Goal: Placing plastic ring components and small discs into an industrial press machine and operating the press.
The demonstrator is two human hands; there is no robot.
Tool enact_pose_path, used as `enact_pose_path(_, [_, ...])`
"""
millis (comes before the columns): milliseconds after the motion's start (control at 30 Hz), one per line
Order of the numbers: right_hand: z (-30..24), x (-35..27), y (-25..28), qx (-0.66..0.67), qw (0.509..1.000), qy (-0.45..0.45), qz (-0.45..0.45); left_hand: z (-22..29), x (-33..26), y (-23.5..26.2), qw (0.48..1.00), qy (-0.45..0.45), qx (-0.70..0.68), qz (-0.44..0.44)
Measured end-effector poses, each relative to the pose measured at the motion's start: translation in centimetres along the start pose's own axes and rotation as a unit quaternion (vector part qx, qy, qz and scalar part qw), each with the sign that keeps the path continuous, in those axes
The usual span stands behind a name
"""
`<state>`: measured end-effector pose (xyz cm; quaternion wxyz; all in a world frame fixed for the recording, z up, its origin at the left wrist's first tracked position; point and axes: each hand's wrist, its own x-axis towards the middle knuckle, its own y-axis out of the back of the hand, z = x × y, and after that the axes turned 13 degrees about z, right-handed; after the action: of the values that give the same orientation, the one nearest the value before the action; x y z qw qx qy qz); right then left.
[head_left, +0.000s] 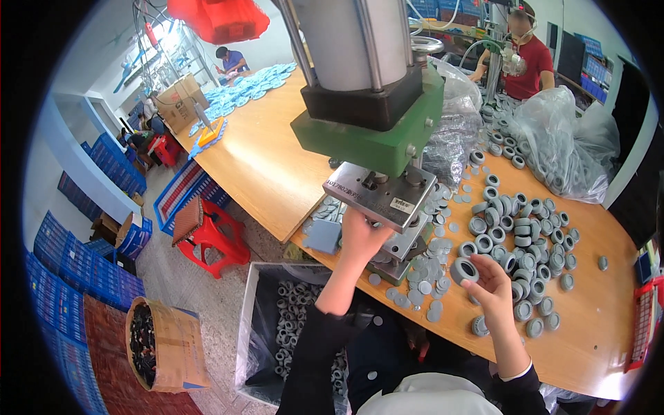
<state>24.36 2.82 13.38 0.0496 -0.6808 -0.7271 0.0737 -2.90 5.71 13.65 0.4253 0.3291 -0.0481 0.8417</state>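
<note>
My right hand (pixel 492 282) pinches a small grey wheel-like ring (pixel 459 274) between thumb and fingers, just above the table. My left hand (pixel 362 238) reaches in under the steel plate (pixel 373 195) of a green bench press (pixel 377 142). Its fingertips are hidden there, so I cannot see whether they hold anything. To the right of my right hand lies a heap of similar grey rings (pixel 523 257). Flat grey discs (pixel 424 275) are scattered between the press and the ring in my hand. A grey-blue block (pixel 323 236) sits beside my left hand.
Below the table edge stands a lined bin (pixel 243 339) with many grey rings inside. Clear plastic bags (pixel 564 142) lie at the far right. A red stool (pixel 216 242) and a cardboard box (pixel 183 346) stand left. A co-worker in red (pixel 529 66) sits across.
</note>
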Motion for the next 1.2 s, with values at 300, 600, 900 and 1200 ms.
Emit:
enact_pose_path(300, [1.5,3.1,-7.7,-0.137,0.956,0.254,-0.06,-2.1,-5.2,0.3,0.973,0.057,0.024,0.224])
enact_pose_path(600, [1.6,4.7,-14.0,-0.256,0.919,0.298,-0.041,-9.8,-14.2,11.3,0.891,0.12,0.315,0.304])
enact_pose_path(900, [0.5,4.4,-15.1,-0.285,0.912,0.294,-0.013,-11.3,-8.5,9.1,0.938,0.008,0.303,0.171])
enact_pose_path(1200, [0.6,5.4,-15.2,-0.249,0.911,0.324,-0.049,-15.4,-3.7,6.3,0.904,0.006,0.426,-0.028])
